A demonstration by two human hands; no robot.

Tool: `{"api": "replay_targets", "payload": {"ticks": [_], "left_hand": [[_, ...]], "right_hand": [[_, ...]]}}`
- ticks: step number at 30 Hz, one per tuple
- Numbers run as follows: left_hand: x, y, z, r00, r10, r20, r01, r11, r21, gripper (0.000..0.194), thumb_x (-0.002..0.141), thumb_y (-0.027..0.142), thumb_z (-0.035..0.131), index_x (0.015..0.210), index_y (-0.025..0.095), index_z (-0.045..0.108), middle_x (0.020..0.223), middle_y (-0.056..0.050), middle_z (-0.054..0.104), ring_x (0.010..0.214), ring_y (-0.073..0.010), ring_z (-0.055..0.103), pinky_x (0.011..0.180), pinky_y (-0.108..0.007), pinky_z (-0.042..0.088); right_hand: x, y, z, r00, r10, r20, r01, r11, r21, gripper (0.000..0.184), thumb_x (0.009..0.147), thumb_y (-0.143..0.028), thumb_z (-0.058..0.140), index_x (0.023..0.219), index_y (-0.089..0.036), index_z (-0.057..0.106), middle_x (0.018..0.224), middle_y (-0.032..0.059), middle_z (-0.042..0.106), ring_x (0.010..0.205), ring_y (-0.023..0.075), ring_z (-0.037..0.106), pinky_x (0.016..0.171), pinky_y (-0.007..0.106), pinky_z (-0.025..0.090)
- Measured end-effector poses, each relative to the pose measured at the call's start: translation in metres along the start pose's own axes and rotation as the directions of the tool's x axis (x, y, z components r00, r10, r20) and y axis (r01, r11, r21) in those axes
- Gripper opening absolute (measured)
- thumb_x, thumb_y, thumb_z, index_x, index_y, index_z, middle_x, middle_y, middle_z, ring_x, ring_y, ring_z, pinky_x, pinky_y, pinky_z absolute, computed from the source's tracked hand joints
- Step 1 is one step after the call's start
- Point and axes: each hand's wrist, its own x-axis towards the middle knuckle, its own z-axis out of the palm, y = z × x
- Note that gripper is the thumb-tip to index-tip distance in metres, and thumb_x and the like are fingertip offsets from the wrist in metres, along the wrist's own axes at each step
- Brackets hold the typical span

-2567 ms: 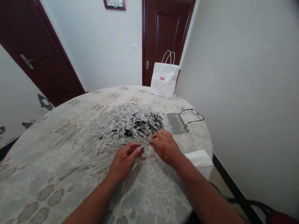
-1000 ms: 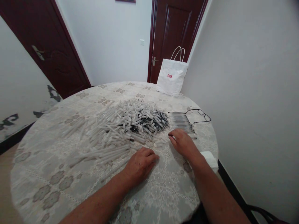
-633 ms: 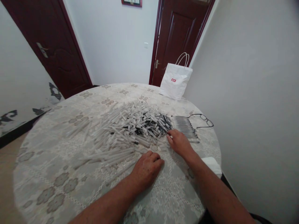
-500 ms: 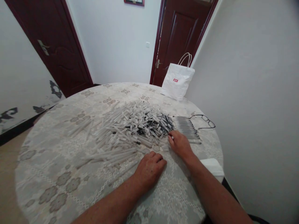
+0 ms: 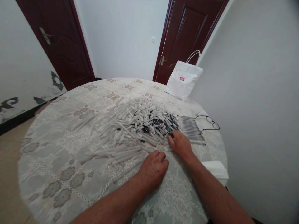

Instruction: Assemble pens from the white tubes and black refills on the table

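A broad pile of pen parts (image 5: 126, 124) lies on the table, mostly translucent white tubes and short caps, with black pieces at its right side. My right hand (image 5: 181, 143) is at the pile's right front edge, thumb and forefinger curled close together; whatever they pinch is too small to make out. My left hand (image 5: 154, 168) rests on the cloth in front of the pile, its fingers curled under and their tips hidden. Just beyond my right hand, several pens (image 5: 190, 127) lie side by side in a neat row.
Black-framed glasses (image 5: 211, 123) lie right of the row. A white paper bag (image 5: 183, 79) stands at the back right, near the wall. A white folded item (image 5: 216, 169) sits by my right forearm. The round table has a patterned cloth (image 5: 63, 177).
The whole view has shifted slightly, so the table and bag appear farther right. My hands stay in nearly the same places, with small finger movements.
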Motion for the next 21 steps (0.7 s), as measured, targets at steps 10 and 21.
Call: {"api": "replay_targets", "payload": {"ticks": [10, 21], "left_hand": [[0.000, -0.008, -0.002, 0.995, -0.093, -0.020, 0.093, 0.996, -0.014, 0.011, 0.093, 0.015, 0.053, 0.091, 0.019, 0.063, 0.101, -0.009, 0.062, 0.096, -0.0231, 0.054, 0.082, -0.036, 0.050], [-0.003, -0.015, 0.000, 0.979, -0.191, -0.073, 0.189, 0.982, -0.029, 0.016, 0.096, 0.015, 0.051, 0.108, 0.021, 0.060, 0.100, -0.007, 0.064, 0.095, -0.0219, 0.057, 0.082, -0.033, 0.048]], "right_hand": [[0.002, 0.003, 0.007, 0.993, 0.058, -0.100, -0.062, 0.997, -0.037, 0.016, 0.098, -0.032, 0.054, 0.107, -0.020, 0.059, 0.101, 0.0071, 0.066, 0.088, 0.0190, 0.061, 0.069, 0.027, 0.036], [0.002, 0.004, 0.008, 0.996, 0.079, -0.045, -0.082, 0.994, -0.069, 0.013, 0.099, -0.028, 0.051, 0.100, -0.020, 0.061, 0.098, 0.0055, 0.067, 0.081, 0.0169, 0.061, 0.064, 0.028, 0.031]]}}
